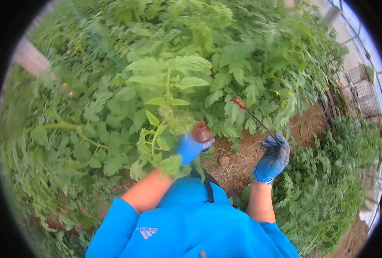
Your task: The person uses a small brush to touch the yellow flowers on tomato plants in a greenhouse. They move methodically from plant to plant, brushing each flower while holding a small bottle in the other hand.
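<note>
My left hand [191, 149], in a blue glove, grips a small reddish-brown bottle [201, 133] whose open mouth faces up. A tomato stem with leaves [155, 138] stands close in front of that forearm and covers part of it. In my right hand [273, 158], also gloved in blue with dark stains on the fingers, is a thin dark stick [260, 122]. Its far end carries a reddish tip [239, 102] that points up and left towards the tomato leaves. The stick and the bottle are apart.
Dense tomato plants [236, 64] with small yellow flowers spread ahead and to the left. Bare soil [232, 164] with dry stalks shows between my hands. More tomato plants [319, 180] grow at right, near a dark pipe [326, 111]. A pale post [31, 58] rises at far left.
</note>
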Motion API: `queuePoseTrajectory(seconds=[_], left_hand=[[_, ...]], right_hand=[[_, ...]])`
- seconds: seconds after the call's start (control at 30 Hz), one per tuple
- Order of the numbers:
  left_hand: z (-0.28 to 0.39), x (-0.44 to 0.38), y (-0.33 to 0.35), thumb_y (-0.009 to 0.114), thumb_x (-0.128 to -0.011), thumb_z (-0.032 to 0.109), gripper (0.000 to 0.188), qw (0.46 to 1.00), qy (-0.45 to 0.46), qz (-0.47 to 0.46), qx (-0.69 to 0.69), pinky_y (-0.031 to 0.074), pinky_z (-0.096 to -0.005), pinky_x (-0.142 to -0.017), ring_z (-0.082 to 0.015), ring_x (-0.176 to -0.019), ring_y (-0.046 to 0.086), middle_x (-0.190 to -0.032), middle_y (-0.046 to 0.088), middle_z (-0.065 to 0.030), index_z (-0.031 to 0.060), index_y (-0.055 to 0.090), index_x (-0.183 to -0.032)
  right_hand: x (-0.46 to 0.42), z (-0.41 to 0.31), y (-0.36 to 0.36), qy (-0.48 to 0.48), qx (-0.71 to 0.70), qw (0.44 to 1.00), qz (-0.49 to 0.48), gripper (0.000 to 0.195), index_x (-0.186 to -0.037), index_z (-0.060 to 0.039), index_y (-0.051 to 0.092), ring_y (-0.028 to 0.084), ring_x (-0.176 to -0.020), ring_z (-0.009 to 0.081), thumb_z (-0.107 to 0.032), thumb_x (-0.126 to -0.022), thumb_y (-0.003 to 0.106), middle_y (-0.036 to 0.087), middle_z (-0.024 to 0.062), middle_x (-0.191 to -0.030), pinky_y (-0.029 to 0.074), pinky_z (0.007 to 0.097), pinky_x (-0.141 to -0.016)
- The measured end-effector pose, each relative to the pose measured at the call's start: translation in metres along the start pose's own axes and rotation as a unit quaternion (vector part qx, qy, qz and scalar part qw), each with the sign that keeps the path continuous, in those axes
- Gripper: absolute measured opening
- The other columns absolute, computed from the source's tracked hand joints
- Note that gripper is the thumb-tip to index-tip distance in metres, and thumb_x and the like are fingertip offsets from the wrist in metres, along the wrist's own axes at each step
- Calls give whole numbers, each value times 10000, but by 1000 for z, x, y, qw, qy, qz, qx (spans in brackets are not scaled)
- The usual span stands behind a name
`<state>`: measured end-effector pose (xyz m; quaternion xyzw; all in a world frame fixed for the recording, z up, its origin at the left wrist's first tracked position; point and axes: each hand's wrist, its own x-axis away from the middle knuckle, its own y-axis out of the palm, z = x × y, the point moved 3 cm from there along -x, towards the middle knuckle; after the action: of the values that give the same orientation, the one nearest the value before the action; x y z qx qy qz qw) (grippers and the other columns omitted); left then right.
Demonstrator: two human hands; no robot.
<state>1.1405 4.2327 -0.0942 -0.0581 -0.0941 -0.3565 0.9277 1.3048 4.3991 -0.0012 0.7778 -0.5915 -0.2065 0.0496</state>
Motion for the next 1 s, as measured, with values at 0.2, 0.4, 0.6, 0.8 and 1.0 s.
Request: queuePoseTrajectory(seconds=[0.2, 0.4, 0.6, 0.8, 1.0], left_hand=[[-43, -55, -36, 792, -611, 410, 729, 950, 141, 151, -236, 451, -394, -823, -247, -932, 583, -1066, 589, -174, 59, 527, -1193], [-18, -71, -70, 830, -551, 320, 437, 955, -2, 259, -142, 511, -370, -686, -259, -657, 620, -737, 637, -123, 48, 627, -827], [8, 7, -91, 849, -601, 240, 601, 991, -6, 130, -35, 496, -340, -839, -197, -877, 621, -984, 634, -123, -8, 562, -1067], [-15, 83, -99, 851, -559, 188, 735, 982, 14, 161, -102, 471, -354, -894, -223, -954, 589, -1076, 592, -116, 51, 491, -1186], [-31, 100, -84, 844, -531, 225, 813, 981, -6, 128, -145, 345, -390, -1022, -269, -1184, 412, -1260, 449, -128, 80, 450, -1227]], right_hand=[[15, 11, -34, -17, 98, 991, -86, 417, -1104, 20, 572, 630, -701, 211, -318, -964, 371, 655, 141, -879, 505, 295, -608], [-5, 17, -15, -18, 50, 988, -147, 416, -1121, 20, 562, 639, -698, 230, -316, -957, 380, 661, 139, -877, 513, 307, -611], [-42, 33, 33, 27, 5, 975, -221, 406, -1063, 46, 559, 640, -678, 233, -310, -960, 394, 654, 159, -847, 523, 311, -616], [-19, 83, 65, 195, -16, 871, -451, 306, -1081, 54, 576, 630, -828, 199, -204, -945, 482, 652, 147, -956, 495, 321, -791], [9, 97, 99, 276, -55, 785, -551, 310, -1099, 50, 581, 617, -894, 180, -212, -948, 512, 645, 122, -1000, 477, 311, -840]])
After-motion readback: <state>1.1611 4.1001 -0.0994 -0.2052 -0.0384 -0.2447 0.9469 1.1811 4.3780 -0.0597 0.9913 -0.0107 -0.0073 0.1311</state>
